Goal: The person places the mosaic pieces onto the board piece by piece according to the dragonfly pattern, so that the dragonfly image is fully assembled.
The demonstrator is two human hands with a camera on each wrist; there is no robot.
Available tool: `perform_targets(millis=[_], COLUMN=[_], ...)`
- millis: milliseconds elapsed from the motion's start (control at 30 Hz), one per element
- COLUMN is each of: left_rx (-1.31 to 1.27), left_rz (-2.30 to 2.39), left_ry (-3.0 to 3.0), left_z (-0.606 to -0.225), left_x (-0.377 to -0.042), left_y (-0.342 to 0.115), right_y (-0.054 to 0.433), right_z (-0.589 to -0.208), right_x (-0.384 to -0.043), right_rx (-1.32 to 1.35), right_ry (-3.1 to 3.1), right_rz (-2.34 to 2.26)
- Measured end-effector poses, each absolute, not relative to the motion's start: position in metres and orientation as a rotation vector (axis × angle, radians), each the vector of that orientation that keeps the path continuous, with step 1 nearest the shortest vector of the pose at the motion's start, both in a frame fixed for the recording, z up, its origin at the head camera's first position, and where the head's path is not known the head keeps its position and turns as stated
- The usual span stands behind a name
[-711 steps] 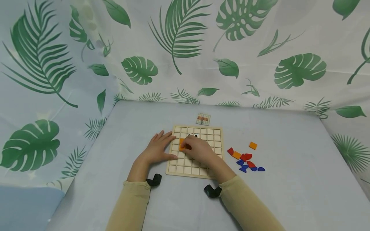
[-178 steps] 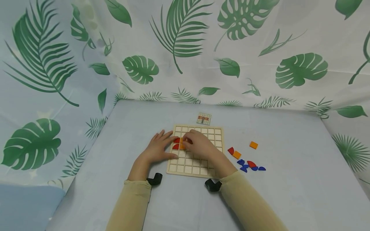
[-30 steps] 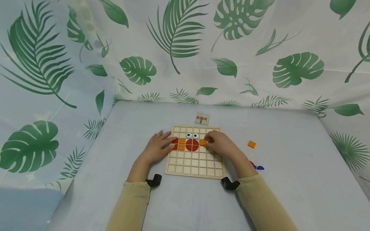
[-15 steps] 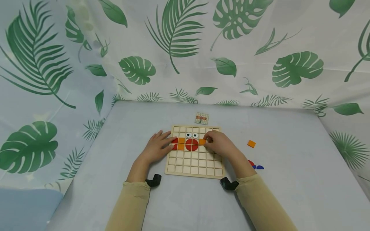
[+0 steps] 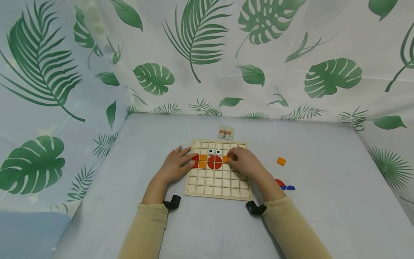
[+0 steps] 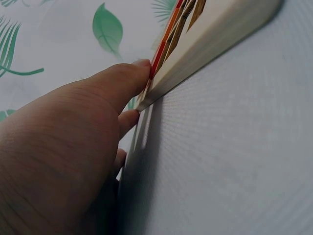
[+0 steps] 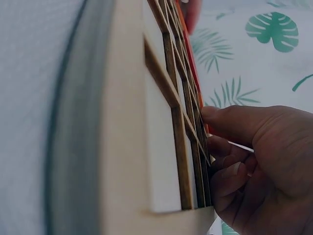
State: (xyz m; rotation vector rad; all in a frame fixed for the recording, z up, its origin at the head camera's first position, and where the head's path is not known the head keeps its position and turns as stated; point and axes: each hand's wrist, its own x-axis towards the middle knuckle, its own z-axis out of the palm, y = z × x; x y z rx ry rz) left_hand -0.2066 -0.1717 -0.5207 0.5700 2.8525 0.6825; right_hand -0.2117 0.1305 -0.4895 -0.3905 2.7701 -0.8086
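Observation:
My right hand [image 5: 246, 162] is over the right part of the wooden grid board [image 5: 217, 192], thumb and curled fingers pinching an orange square tile [image 5: 225, 159] at a cell right of the red circle [image 5: 215, 162]. In the right wrist view the thumb [image 7: 227, 120] touches the tile's edge. My left hand [image 5: 174, 167] lies at the board's left edge, fingers extended, tips touching red curved tiles [image 5: 195, 162] there. Two orange squares [image 5: 202, 161] adjoin them. Above the circle sit two eye tiles [image 5: 215, 151]. In the left wrist view the thumb [image 6: 122, 81] presses the board's edge.
Behind the board lies a small pattern card [image 5: 225, 132]. To the right are a loose orange square [image 5: 281, 161], a red curved tile [image 5: 280, 182] and blue tiles [image 5: 291, 187]. The right forearm hides part of that area. Patterned cloth walls stand behind and left.
Since several seconds ago, red tiles show at the board's left, and my right hand has moved rightward, uncovering the red circle and eyes. Over the last second it barely shifts, still pinching the orange tile.

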Motion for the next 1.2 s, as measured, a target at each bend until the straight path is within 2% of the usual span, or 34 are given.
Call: perform_targets(millis=[267,600,867,1200], left_rx=[0.577,0.562,0.555,0.553], left_rz=[0.681,0.675,0.654,0.671], left_ry=[2.845,2.837,2.847,2.849], left_z=[-0.521,-0.520,-0.523,-0.524], left_x=[-0.208,-0.208,-0.208,-0.208], left_y=[-0.170,-0.169,-0.172,-0.171], right_y=[0.145,0.207,0.243,0.246], right_z=[-0.481,-0.459,-0.465,-0.477], right_x=[-0.210,-0.193,-0.181,-0.177], right_rx=[-0.415,-0.361,-0.309,-0.274], right_ry=[2.755,2.814,2.841,2.753], right_rz=[-0.883,-0.925,-0.891,-0.873])
